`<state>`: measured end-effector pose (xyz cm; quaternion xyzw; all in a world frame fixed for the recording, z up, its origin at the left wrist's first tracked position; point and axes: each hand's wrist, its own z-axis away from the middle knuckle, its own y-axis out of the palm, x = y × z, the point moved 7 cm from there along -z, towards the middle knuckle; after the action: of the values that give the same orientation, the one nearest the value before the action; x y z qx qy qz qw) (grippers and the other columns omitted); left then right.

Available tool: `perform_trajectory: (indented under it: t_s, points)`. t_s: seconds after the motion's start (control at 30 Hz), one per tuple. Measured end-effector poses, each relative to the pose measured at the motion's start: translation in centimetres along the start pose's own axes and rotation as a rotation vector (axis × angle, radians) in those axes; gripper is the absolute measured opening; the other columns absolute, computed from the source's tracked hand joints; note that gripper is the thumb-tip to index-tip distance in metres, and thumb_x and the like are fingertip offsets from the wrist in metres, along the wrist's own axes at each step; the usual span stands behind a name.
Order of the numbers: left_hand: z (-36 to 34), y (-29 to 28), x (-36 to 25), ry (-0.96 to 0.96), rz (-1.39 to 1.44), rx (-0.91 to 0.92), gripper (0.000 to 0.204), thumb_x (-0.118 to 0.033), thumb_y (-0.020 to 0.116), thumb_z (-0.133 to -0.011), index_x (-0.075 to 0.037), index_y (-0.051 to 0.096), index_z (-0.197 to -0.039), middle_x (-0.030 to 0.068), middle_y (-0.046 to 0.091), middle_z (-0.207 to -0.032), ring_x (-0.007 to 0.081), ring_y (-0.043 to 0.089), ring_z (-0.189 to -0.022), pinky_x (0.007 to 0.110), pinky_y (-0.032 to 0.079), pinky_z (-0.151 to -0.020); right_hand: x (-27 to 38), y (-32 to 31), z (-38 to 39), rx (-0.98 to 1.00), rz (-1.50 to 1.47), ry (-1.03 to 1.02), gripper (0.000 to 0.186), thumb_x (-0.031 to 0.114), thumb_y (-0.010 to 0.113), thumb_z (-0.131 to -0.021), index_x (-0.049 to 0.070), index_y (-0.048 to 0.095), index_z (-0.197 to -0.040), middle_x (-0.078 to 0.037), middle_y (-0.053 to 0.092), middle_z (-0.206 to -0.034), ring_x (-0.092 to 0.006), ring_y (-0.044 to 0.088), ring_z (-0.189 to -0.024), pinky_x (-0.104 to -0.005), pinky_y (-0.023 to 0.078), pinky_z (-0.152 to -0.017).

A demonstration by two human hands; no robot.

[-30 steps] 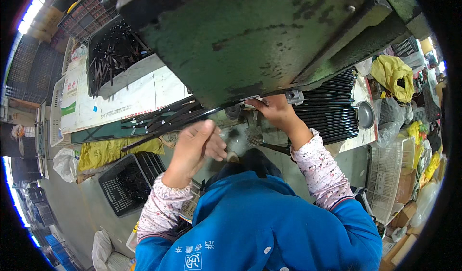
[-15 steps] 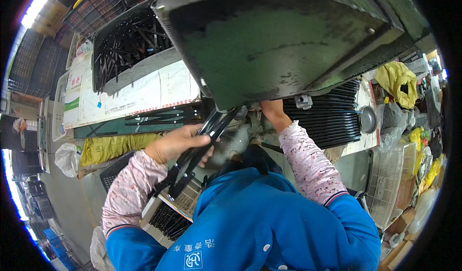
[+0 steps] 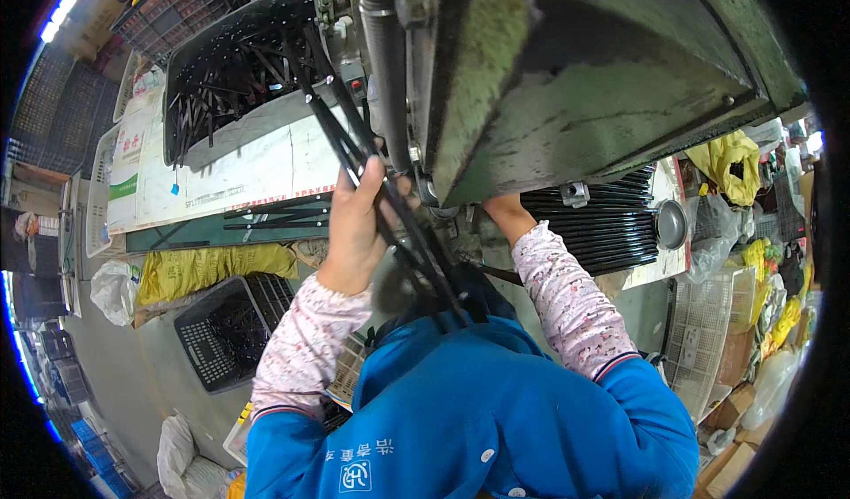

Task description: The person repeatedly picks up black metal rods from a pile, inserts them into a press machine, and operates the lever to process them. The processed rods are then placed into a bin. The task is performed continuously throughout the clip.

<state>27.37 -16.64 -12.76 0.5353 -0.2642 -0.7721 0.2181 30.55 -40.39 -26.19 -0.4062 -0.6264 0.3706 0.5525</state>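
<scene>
My left hand (image 3: 352,232) is closed around a set of long black metal bars (image 3: 409,224), thumb on top. The bars are joined by rivets and slant from the far left toward my waist. Beside them stands a green machine (image 3: 602,100) with a metal cylinder (image 3: 382,65) on its left side. My right hand (image 3: 505,217) reaches under the machine's lower edge, its fingers hidden, so what they hold does not show. Just right of that hand, black tubes (image 3: 593,238) lie stacked in a row.
A black bin (image 3: 190,149) of loose black bars rests on a white board (image 3: 274,176) at the far left. Beside the tubes sits a round metal dish (image 3: 671,224). A dark plastic crate (image 3: 212,348) is on the floor at left, a white crate (image 3: 699,340) at right.
My left hand has moved up and turned, swinging the black bars from low at left to a steep slant with their far ends near the bin. My right hand stays at the machine.
</scene>
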Motion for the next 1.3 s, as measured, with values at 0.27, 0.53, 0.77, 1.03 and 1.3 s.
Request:
perform_trajectory:
  t_s: [0.27,0.53,0.77,1.03,1.3]
  points:
    - [-2.2,3.2,0.9,0.222,0.111,0.078,0.021,-0.012,0.052,-0.095,-0.004,0.052,-0.114,0.0044,0.060,-0.099,0.0124,0.060,-0.084,0.027,0.053,-0.069,-0.9,0.2,0.5,-0.116,-0.304,-0.140,0.043,0.021,0.050,-0.093,0.001,0.047,-0.130,-0.022,0.044,-0.137,-0.0410,0.040,-0.127,-0.0459,0.033,-0.105]
    - [-2.2,2.6,0.8,0.270,0.064,-0.035,0.026,-0.004,0.049,-0.093,-0.003,0.049,-0.119,0.0059,0.060,-0.102,0.0155,0.061,-0.084,0.027,0.053,-0.071,7.7,-8.9,4.1,0.154,-0.623,-0.265,0.038,0.013,0.056,-0.088,0.011,0.056,-0.126,-0.015,0.057,-0.125,-0.0286,0.054,-0.114,-0.0369,0.041,-0.098]
    - [-1.2,-1.7,1.5,0.200,-0.008,-0.206,0.029,-0.001,0.045,-0.088,-0.004,0.048,-0.117,0.0063,0.060,-0.090,0.0122,0.060,-0.076,0.027,0.049,-0.058,12.6,-15.0,3.6,-0.029,-1.045,-0.151,0.029,0.011,0.073,-0.077,0.002,0.064,-0.104,-0.012,0.067,-0.098,-0.0195,0.064,-0.085,-0.0306,0.051,-0.076]
    - [1.1,-0.2,0.7,0.225,0.028,-0.141,0.026,0.001,0.044,-0.084,-0.001,0.046,-0.110,0.0111,0.057,-0.097,0.0193,0.060,-0.082,0.029,0.052,-0.067,12.2,-14.6,6.2,0.062,-0.767,0.020,0.027,0.013,0.076,-0.076,-0.002,0.063,-0.094,-0.010,0.067,-0.087,-0.0218,0.064,-0.074,-0.0338,0.051,-0.070]
    - [1.4,-1.0,0.8,0.218,-0.035,-0.104,0.034,0.007,0.051,-0.082,-0.001,0.044,-0.114,0.0118,0.059,-0.094,0.0212,0.063,-0.076,0.029,0.053,-0.056,1.4,-4.2,0.5,-0.171,-0.258,-0.147,0.023,0.010,0.055,-0.087,0.001,0.059,-0.108,-0.018,0.061,-0.108,-0.0339,0.056,-0.101,-0.0407,0.043,-0.089]
